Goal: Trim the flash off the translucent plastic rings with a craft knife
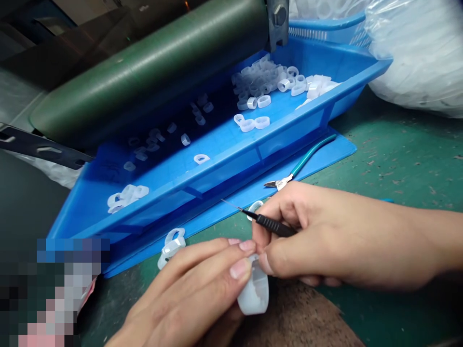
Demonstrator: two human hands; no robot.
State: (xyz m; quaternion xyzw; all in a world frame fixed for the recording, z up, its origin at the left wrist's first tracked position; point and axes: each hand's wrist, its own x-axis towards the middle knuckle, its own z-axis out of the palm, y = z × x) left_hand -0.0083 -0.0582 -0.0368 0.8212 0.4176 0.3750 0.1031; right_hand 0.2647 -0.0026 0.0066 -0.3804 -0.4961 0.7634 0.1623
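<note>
Bench mat (394,159) green and scuffed; blue tray (231,166) holding translucent rings (260,79)

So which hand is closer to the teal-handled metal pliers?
The right hand is nearer, just below the teal-handled metal pliers. The left hand is farther away, down and to their left.

Head-worn camera, facing forward and down, close-up
</note>
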